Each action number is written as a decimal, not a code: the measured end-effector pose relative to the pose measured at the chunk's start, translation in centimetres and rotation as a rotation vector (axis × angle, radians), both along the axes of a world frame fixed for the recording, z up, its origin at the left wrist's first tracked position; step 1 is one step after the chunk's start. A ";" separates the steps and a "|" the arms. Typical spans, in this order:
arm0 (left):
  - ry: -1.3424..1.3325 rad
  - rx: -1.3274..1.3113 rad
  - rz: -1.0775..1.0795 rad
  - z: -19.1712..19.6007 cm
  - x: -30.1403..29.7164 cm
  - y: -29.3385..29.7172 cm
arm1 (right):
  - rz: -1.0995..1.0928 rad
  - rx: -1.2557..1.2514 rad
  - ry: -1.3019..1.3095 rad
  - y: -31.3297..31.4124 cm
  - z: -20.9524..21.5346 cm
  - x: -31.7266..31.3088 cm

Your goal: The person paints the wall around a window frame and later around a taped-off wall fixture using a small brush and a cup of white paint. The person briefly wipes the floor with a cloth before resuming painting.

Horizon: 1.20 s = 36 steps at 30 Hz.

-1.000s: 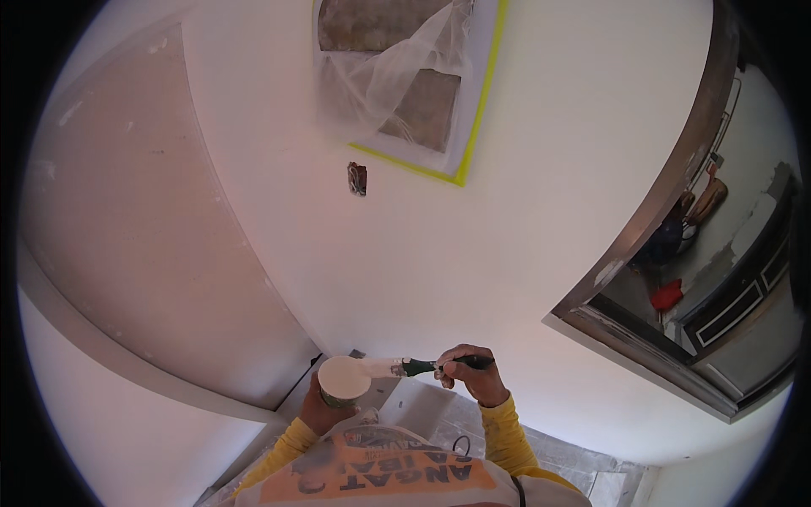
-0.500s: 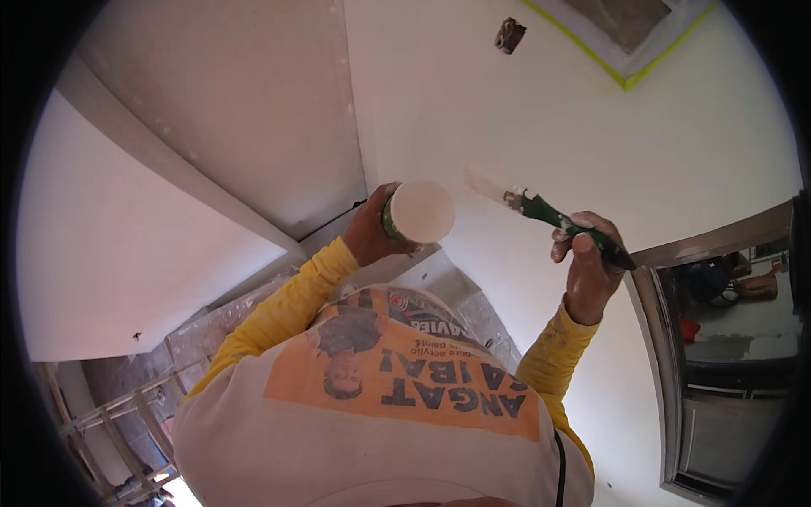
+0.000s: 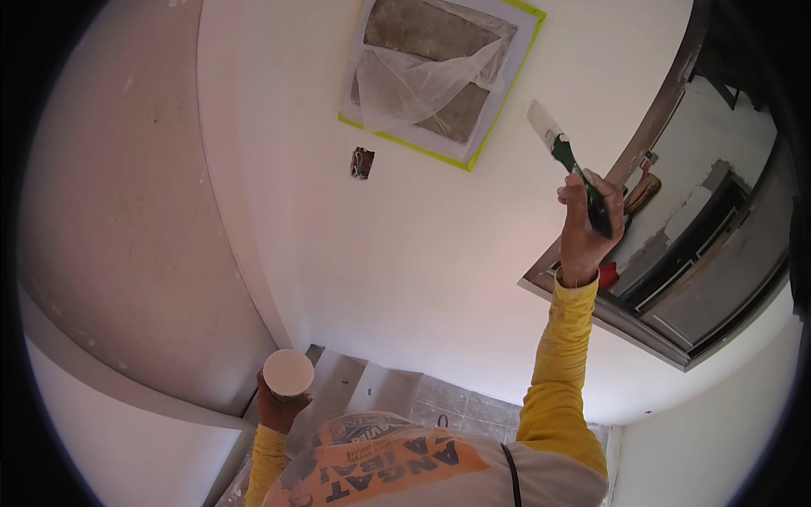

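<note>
Right hand (image 3: pixel 583 232) risen, fist closed on paintbrush (image 3: pixel 568 160), left hand (image 3: pixel 279 406) lowered, clasping white cup (image 3: pixel 288 373)

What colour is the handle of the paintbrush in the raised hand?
Dark green, seen in the head view: the paintbrush handle runs into the right hand, its bristles coated white.

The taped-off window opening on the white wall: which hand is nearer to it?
Right. The right hand is raised with a paintbrush, just right of the window opening; the left hand holds a cup far below.
</note>
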<state>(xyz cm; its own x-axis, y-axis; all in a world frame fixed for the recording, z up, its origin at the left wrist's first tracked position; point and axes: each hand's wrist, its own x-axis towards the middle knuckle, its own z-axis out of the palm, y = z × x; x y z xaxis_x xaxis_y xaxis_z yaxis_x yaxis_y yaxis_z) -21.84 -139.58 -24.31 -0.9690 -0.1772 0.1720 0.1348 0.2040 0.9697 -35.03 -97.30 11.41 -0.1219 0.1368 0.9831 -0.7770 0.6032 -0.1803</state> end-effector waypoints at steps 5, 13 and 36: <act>-0.060 0.070 -0.001 -1.5 0.5 -4.1 | -0.695 0.525 0.158 -0.6 11.6 -4.9; 0.012 0.114 0.045 -1.8 0.0 -4.1 | -0.580 0.800 -0.649 -0.8 6.1 -3.5; -0.026 0.212 -0.012 -1.1 -0.3 -0.7 | 0.162 -0.130 -0.424 6.0 14.0 -7.3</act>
